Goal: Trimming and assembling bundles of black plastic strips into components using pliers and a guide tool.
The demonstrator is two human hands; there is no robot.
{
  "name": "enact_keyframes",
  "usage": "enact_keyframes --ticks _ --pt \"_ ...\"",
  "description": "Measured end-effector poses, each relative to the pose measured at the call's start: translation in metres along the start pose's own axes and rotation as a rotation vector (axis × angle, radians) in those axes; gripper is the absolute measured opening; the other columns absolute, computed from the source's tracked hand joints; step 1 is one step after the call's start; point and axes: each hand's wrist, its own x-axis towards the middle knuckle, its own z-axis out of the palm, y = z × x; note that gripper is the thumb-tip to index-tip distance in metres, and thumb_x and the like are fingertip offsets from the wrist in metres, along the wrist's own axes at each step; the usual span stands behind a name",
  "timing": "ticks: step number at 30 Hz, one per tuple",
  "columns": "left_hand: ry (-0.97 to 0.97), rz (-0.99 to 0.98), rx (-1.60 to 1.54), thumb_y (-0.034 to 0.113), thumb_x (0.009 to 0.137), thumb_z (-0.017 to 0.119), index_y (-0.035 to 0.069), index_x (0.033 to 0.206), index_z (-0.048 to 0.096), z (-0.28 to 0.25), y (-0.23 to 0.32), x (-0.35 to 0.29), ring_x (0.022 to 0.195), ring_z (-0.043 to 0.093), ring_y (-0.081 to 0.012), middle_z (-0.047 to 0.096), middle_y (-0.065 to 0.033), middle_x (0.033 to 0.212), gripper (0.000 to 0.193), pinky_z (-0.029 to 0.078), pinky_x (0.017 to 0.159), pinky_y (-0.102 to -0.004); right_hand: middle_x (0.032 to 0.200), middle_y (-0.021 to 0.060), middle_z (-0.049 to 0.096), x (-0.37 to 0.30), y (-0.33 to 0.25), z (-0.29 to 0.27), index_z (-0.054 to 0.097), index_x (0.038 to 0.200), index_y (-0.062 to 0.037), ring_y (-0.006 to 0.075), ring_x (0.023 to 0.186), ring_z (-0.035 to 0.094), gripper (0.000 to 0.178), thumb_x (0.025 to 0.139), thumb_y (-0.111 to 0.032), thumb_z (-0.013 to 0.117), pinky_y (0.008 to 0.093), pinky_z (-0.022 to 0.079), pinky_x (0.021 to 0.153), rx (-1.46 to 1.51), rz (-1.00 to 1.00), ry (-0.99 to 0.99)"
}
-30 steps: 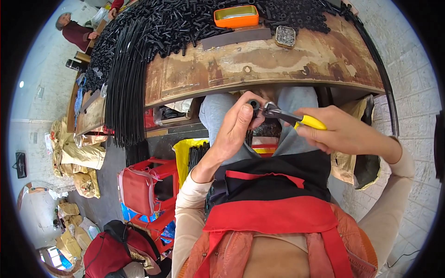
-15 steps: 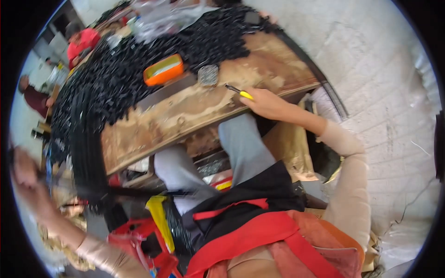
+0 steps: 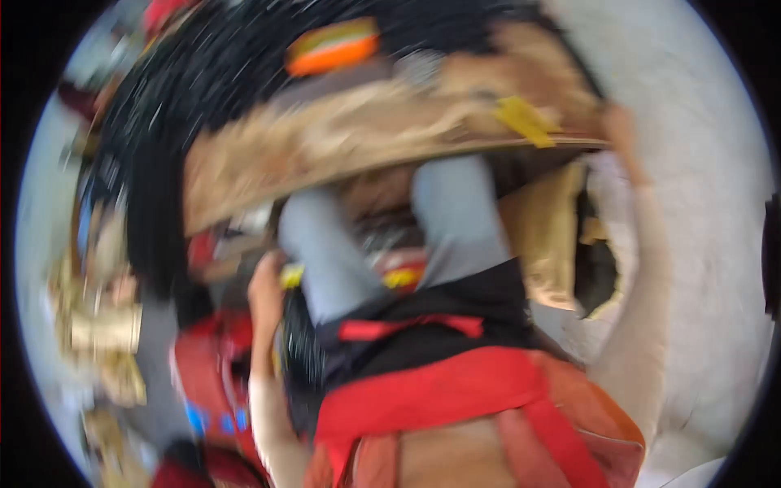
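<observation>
Motion smears much of the head view. My left hand (image 3: 266, 281) is low beside my left thigh, next to a small yellow patch (image 3: 291, 276) by a dark plastic bag (image 3: 303, 358). Its fingers are too blurred to read. My right hand (image 3: 620, 130) is at the right end of the wooden table (image 3: 325, 138), and its fingers are smeared too. On the tabletop near the right front edge lies a yellow-handled tool (image 3: 525, 122), apart from that hand. A thick bundle of long black strips (image 3: 154, 220) hangs over the table's left end.
A large heap of small black pieces (image 3: 220, 73) covers the far side of the table. An orange container (image 3: 333, 49) and a round grey object (image 3: 419, 68) are beside it. Red plastic stools (image 3: 211, 358) stand at my left. A brown sack (image 3: 549, 236) sits under the table's right side.
My left hand has come in from the far left to beside my thigh. My right hand has let go of the yellow-handled tool and moved right. The view has shifted.
</observation>
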Motion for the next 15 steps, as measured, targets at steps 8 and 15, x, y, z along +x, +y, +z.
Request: enact_keyframes --ticks 8,15 --pt "0.067 -0.159 0.487 0.031 0.091 0.057 0.009 0.128 0.055 -0.009 -0.130 -0.074 0.109 0.054 -0.0411 0.058 -0.0235 0.117 0.042 0.045 0.094 -0.0483 0.096 0.0355 0.063 0.068 0.036 0.094 0.063 0.100 0.0084 0.0467 0.099 0.061 0.048 0.083 -0.036 0.055 0.0477 0.047 0.083 0.303 0.069 -0.372" --pt "-0.174 -0.270 0.473 0.032 0.089 0.060 0.015 0.120 0.061 -0.060 -0.051 -0.074 0.091 0.066 -0.0360 0.068 -0.0145 0.095 0.035 0.053 0.077 -0.0484 0.080 0.0311 0.064 0.103 0.035 0.087 0.063 0.085 0.0082 0.0463 0.078 0.064 0.047 0.078 -0.037 0.053 0.0475 0.047 0.072 0.439 0.004 -0.568"
